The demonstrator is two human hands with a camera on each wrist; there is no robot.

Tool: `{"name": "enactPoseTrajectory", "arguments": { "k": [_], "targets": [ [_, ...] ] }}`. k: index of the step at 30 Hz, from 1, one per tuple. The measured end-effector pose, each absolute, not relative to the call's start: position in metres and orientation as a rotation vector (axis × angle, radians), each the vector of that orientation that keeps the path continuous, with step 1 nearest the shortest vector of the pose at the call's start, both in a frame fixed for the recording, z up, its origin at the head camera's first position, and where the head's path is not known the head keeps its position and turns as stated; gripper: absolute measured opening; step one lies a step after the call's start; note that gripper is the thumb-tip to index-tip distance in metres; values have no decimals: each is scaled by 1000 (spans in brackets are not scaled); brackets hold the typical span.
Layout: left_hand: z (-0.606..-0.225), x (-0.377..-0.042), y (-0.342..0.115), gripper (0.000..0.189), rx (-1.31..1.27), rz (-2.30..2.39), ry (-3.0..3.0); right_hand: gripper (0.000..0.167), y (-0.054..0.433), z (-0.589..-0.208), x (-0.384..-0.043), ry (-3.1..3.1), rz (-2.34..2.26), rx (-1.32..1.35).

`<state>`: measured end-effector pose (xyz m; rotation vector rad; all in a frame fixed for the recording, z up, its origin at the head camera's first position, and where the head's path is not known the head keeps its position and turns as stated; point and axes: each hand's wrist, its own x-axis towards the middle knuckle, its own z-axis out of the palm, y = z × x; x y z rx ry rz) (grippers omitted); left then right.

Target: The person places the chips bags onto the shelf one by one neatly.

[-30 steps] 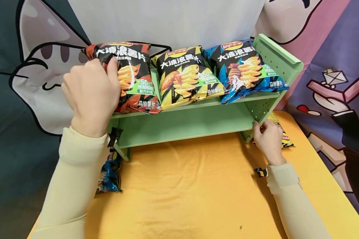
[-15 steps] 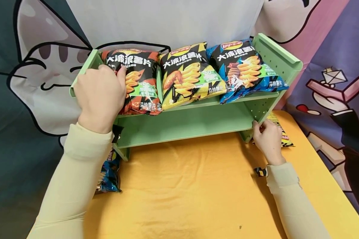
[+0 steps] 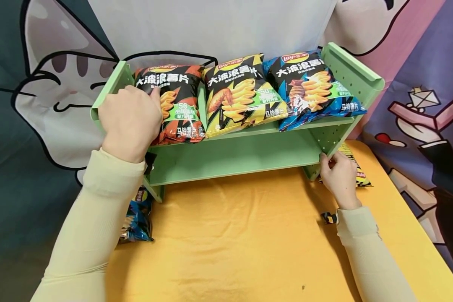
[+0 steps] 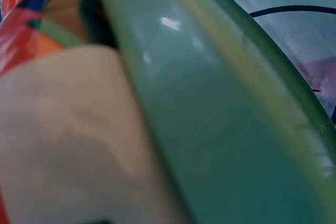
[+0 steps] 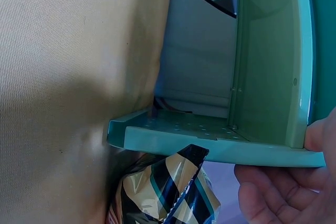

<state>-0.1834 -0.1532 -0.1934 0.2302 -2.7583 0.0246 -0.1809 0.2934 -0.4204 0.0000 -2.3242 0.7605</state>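
Observation:
A green two-tier shelf stands on the yellow cloth. On its top tier sit a red-and-black chip bag at the left, a yellow chip bag in the middle and a blue chip bag at the right. My left hand holds the red bag's left edge, thumb on its front, inside the side panel; most of its fingers are hidden. The left wrist view is blurred, with that panel beside the hand. Lower right, my right hand pinches the shelf's right side edge, thumb inside, fingers outside.
A blue chip bag rests on the cloth by the shelf's lower left. Another yellow chip bag stands behind my right hand, outside the right panel. Printed cartoon cloth hangs behind and at both sides.
My left hand has moved right and slightly down with the red chip bag, which now sits inside the left side panel. The right hand has kept its hold on the shelf.

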Motion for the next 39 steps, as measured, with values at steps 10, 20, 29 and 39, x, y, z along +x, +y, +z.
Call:
{"name": "enactPoseTrajectory", "arguments": {
  "k": [10, 20, 29, 39],
  "targets": [
    [-192, -183, -155, 71, 216, 5, -2710, 28, 293, -420, -182, -2318, 758, 9],
    [-198, -167, -156, 58, -19, -218, -2406, 27, 293, -419, -181, -2327, 758, -6],
    [-211, -144, -167, 49, -197, -382, -2043, 27, 293, -420, -182, -2324, 748, 4],
    [-235, -121, -173, 44, -158, -548, -1818, 27, 294, -421, -183, -2322, 736, 10]
  ]
}}
